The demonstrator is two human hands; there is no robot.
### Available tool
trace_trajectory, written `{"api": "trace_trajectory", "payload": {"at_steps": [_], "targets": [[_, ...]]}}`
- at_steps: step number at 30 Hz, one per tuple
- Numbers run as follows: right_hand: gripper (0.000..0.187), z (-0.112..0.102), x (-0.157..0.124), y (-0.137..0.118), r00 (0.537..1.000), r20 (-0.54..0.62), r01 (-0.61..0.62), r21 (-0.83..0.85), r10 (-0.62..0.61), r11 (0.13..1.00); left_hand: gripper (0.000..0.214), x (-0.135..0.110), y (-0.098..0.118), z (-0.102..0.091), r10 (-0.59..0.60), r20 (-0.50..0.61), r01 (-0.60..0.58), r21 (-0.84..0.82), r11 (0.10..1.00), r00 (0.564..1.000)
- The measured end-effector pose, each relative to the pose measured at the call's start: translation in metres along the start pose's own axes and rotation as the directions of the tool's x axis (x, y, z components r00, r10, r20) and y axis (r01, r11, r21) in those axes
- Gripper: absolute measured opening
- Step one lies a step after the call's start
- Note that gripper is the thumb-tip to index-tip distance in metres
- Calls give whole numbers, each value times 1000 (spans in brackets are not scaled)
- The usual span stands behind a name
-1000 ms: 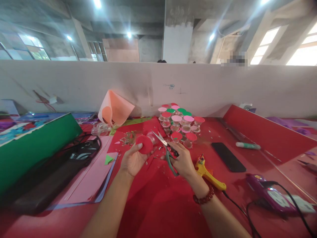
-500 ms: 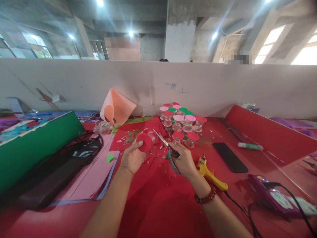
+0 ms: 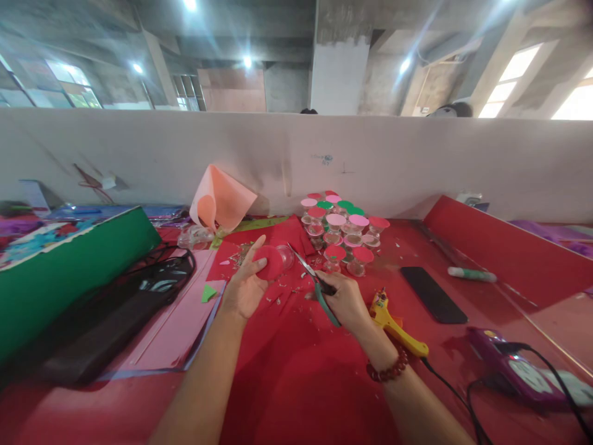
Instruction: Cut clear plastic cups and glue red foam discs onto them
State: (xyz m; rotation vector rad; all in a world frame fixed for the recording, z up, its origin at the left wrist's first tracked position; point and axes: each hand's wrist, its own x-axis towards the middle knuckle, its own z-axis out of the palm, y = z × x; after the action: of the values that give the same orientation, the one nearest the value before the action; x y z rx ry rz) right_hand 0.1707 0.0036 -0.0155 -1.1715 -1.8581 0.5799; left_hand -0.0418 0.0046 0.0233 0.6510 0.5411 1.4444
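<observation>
Left hand [image 3: 245, 289]: index now lifted, fingers part-spread, thumb still clamping red disc [image 3: 273, 264] against clear cup [image 3: 286, 258], above bench [image 3: 287, 395]; grip apparently shifting. Right hand [image 3: 348, 301]: fingers closed round scissors [image 3: 326, 304], blades nearer together, apart from disc.

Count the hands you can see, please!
2: the left hand, holding a red disc, and the right hand, holding scissors. Others may be hidden behind the wall.
</observation>
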Motion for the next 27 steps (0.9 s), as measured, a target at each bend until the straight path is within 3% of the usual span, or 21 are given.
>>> {"api": "trace_trajectory", "payload": {"at_steps": [5,9,13,18,27], "targets": [[14,3,0,1,1000,-5,-6,41,6,999,62,4,-4,-1,61,-79,-63,-29,998,995],[15,2,-1,-5,999,-43,-31,-52,28,998,40,7,-5,0,63,-162,-80,-99,992,985],[37,-2,-2,-12,993,-86,-87,-137,76,987,26,6,-6,0,-13,-128,-4,-137,991,992],[38,-3,-1,-9,996,-33,-89,-115,86,989,40,1,-9,1,-74,-50,68,-118,991,996],[39,-3,1,-3,992,-122,-13,-73,4,997,60,-1,-11,1,-77,55,81,-64,995,995]]}}
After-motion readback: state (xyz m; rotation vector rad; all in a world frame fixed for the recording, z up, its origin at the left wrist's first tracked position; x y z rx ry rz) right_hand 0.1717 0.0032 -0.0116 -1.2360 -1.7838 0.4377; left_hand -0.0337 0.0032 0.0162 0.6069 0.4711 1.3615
